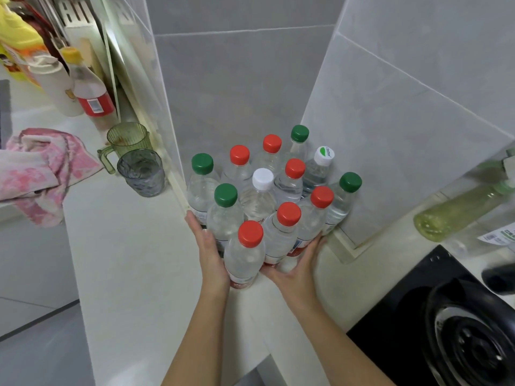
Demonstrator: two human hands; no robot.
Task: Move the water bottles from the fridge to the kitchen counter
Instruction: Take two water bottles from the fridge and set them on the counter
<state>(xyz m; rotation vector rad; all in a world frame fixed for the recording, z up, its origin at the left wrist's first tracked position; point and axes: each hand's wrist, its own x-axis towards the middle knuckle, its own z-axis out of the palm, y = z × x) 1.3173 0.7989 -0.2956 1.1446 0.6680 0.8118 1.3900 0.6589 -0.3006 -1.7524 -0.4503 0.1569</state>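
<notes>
Grey wall tiles [237,79] enclose a corner of the white kitchen counter [133,260], and the water bottles [262,196] stand there as one tight upright cluster on the counter surface.

Cluster data:
- Twelve clear bottles, packed side by side and touching their neighbours.
- Cap colours: six red, four green, one plain white, one white with a green leaf mark.
- The rear bottles stand close against the corner walls.
- The nearest red-capped bottle [245,254] stands at the front of the cluster, between the two hands.

Hand state:
- The left hand [210,246] lies flat against the left flank of the cluster, fingers straight and pointing toward the wall.
- The right hand [298,263] lies against the lower right flank, fingers extended along the bottle bases.
- The hands are apart, one on each side, and bracket the cluster. Neither hand curls round a single bottle.

Surrounding items:
- A green transparent jug [128,140] and a grey tumbler [140,172] stand to the left of the cluster, by the wall edge.
- A pink towel [41,168] lies farther left.
- A bottle with a yellow cap and red label [89,87] stands behind the jug.
- A black gas hob [446,324] occupies the lower right.
- A pale green bottle [457,213] sits beyond the hob.
</notes>
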